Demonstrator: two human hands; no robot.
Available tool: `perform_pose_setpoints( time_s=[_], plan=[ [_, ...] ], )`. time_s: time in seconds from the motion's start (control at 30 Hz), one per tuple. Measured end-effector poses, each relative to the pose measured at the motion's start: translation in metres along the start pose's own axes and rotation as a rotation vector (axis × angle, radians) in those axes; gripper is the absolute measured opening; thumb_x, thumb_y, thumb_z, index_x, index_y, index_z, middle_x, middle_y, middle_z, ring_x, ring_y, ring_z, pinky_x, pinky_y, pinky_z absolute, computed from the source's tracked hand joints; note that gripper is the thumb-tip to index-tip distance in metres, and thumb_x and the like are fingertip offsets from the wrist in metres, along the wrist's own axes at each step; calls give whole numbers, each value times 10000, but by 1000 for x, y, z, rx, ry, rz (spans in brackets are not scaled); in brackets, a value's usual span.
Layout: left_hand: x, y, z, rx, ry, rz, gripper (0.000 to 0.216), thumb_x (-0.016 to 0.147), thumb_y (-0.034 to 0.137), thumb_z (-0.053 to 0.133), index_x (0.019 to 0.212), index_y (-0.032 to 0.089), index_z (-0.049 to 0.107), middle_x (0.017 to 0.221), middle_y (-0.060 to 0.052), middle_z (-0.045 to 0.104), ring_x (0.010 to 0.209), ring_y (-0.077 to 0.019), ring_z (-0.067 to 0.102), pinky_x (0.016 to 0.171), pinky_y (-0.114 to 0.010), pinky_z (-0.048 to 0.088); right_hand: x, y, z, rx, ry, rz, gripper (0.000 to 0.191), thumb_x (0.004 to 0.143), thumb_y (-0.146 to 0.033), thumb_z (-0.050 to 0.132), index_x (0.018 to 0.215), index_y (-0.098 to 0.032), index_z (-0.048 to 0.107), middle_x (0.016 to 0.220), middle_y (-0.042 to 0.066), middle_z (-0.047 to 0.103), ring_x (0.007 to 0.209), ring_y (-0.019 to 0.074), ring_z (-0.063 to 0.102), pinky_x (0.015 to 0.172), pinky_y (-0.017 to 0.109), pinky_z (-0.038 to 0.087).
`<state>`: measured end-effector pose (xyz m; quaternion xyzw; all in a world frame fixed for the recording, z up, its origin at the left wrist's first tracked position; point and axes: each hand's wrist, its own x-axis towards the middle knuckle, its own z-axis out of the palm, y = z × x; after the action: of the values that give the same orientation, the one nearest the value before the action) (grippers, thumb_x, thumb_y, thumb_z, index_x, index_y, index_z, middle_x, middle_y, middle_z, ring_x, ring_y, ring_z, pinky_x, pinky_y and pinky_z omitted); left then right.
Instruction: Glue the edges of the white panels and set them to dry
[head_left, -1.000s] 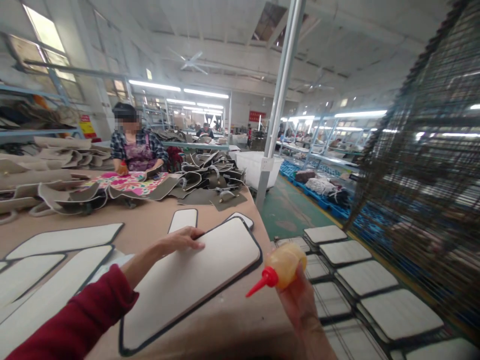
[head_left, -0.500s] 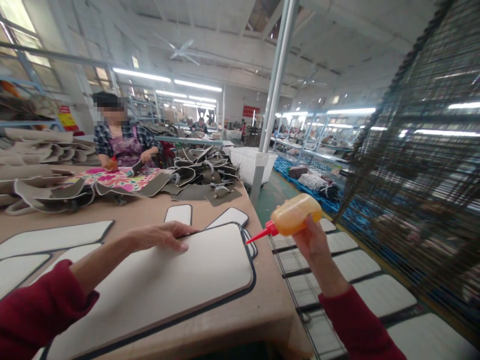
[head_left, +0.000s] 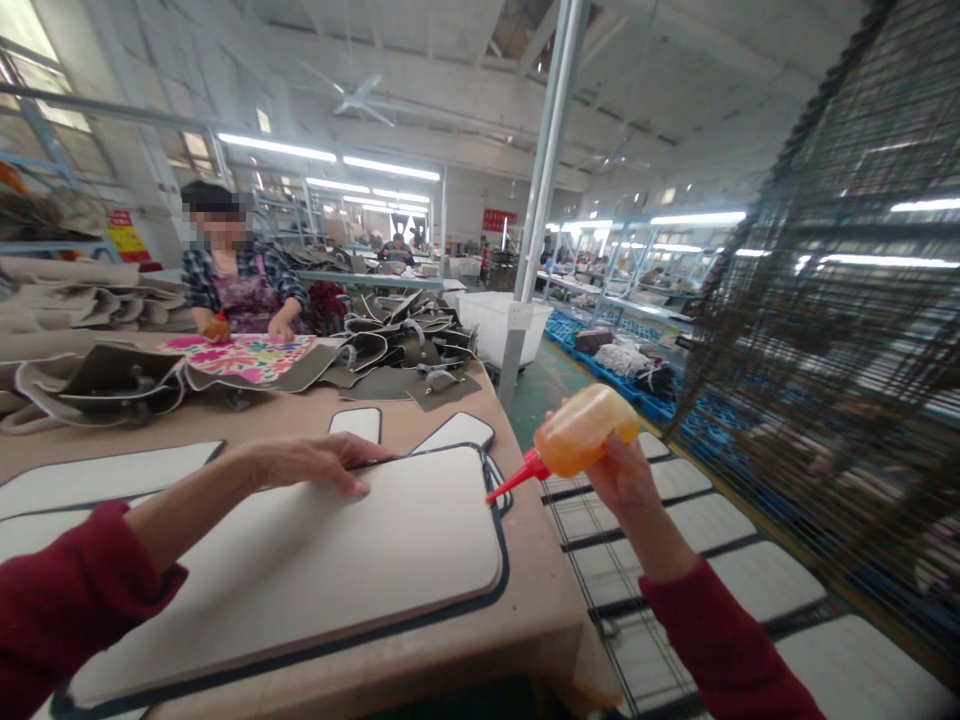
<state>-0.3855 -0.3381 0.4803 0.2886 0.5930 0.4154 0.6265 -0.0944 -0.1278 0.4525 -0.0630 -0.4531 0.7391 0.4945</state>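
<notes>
Your left hand (head_left: pixel 311 462) lies flat, fingers spread, on the far edge of the panel (head_left: pixel 300 560). Your right hand (head_left: pixel 626 478) grips the bottle (head_left: pixel 581 432), its red nozzle at the panel's right corner on the table (head_left: pixel 465 650).

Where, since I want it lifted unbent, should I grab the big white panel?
Probably take the panel by its near long edge, coming from your own side of the table. It lies flat and thin, and that edge runs close to the table's rim. The left hand rests on its far edge, and the bottle in the right hand has its red tip at the far right corner.
</notes>
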Motion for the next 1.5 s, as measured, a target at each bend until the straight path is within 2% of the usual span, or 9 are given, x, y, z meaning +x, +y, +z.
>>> perform_pose_setpoints(
  time_s=[0.13,0.3,0.6,0.77,0.93,1.07,1.2,1.37,1.5],
  plan=[
    [2,-2,-6,83,-56,41,509,506,-14,754,953,229,771,874,-54,757,903,-345,682,755,-363,547,-2,-2,3,9,-15,5,676,454,-357,908,1063,-198,660,942,97,758,1023,365,678,977,630,448],
    [3,-4,-12,33,-52,23,534,501,-54,715,954,226,764,919,-62,756,919,-352,680,767,-379,547,-5,-2,5,15,-19,23,677,447,-357,911,1059,-211,661,929,78,761,950,346,704,976,630,444],
    [2,-9,-18,-66,8,-3,570,568,-27,706,1073,235,739,925,-59,765,969,-373,683,785,-421,564,-10,-2,9,0,-29,42,641,436,-385,898,1008,-204,672,1021,110,744,1145,379,613,972,618,453],
    [3,-9,-20,190,-145,59,501,619,104,773,1105,220,737,992,-62,758,998,-334,675,828,-358,550,-11,-2,8,-56,-45,18,683,455,-421,894,1064,-215,664,971,96,757,1044,360,669,969,601,468],
    [4,-9,-24,378,-297,116,528,721,263,736,1245,259,666,1119,-26,731,1049,-296,656,900,-326,513,-14,-4,6,-94,-94,19,609,486,-426,883,1033,-262,674,956,59,762,931,330,706,952,582,494],
    [3,-8,-23,408,-278,143,539,733,293,725,1266,264,653,1134,-26,727,1050,-300,654,899,-327,510,-16,-2,4,-111,-100,6,629,493,-469,871,1054,-270,668,984,60,751,918,331,701,920,592,504],
    [0,-10,-21,397,-243,151,523,718,297,738,1236,262,676,1118,-36,734,1021,-313,665,887,-359,519,-18,-1,2,-100,-78,-6,631,483,-428,878,1056,-262,672,976,66,749,891,329,703,879,588,523],
    [0,-15,-21,361,-171,155,498,695,283,757,1189,258,704,1137,-48,728,1012,-322,671,868,-374,533,-21,1,-3,-95,-52,-18,639,475,-433,883,1056,-264,677,975,71,747,893,338,701,894,631,496],
    [-1,-19,-22,318,-168,158,488,691,274,756,1176,250,710,1122,-59,733,1009,-328,675,853,-378,541,-23,3,-7,-95,-46,-12,670,468,-447,882,1077,-270,667,1003,78,739,919,350,694,912,655,470]
  ],
)
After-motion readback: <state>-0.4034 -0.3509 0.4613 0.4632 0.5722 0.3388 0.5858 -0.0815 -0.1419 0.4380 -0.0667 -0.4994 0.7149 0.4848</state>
